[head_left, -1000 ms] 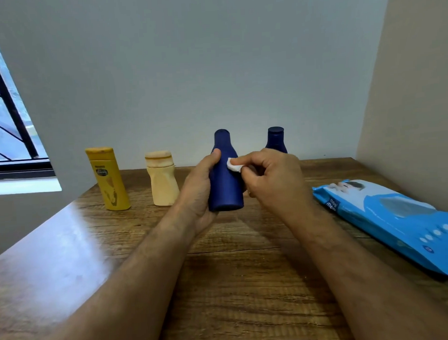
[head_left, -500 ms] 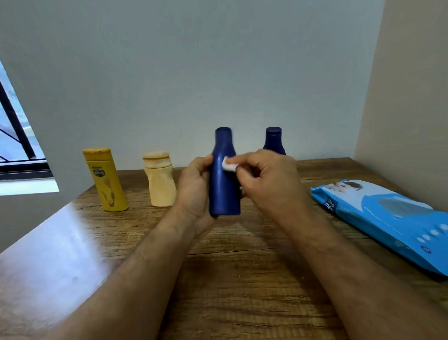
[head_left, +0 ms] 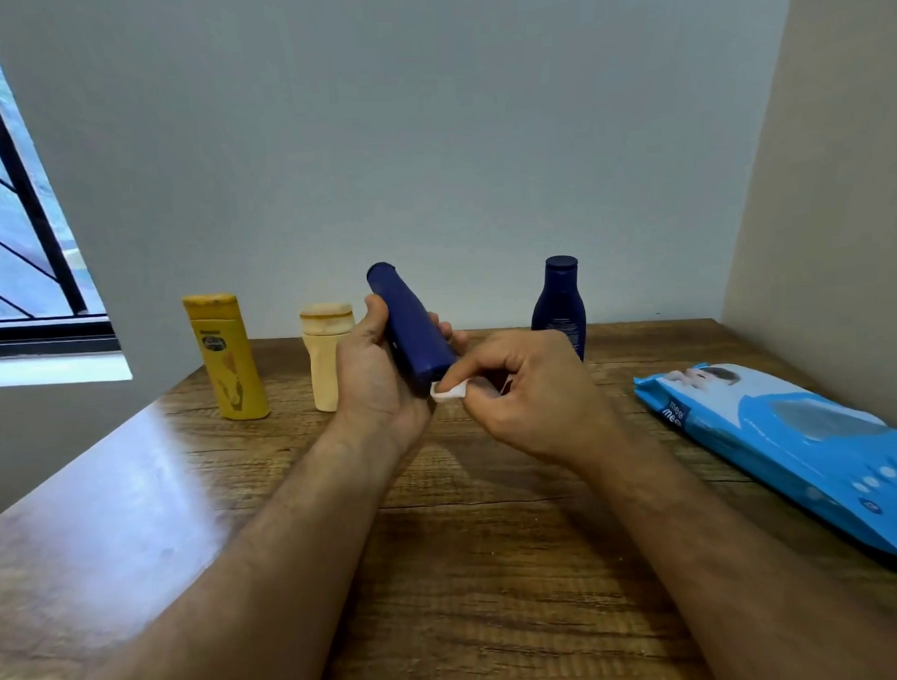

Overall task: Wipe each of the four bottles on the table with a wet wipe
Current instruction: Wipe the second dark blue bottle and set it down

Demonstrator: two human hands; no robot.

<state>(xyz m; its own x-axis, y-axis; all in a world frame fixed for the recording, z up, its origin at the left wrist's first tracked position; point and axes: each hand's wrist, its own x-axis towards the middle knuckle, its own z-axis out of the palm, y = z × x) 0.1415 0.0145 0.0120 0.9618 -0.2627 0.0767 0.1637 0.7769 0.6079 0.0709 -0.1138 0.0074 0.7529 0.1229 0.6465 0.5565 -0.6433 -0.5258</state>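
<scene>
A home room; wooden table (head_left: 186,505) in a plain-walled corner; barred window (head_left: 16,245); toiletry bottles (head_left: 226,357).

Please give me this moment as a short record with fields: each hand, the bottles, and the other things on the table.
left hand: left hand grips the tall dark blue bottle, lifted off the table and tilted, cap pointing up-left
right hand: right hand pinches a small white wet wipe against the bottle's bottom end
standing bottles: yellow bottle, beige bottle, dark blue bottle with rounded shoulders, all upright near the wall
other: blue wet wipes pack lying flat at the right
surface: wooden table
</scene>
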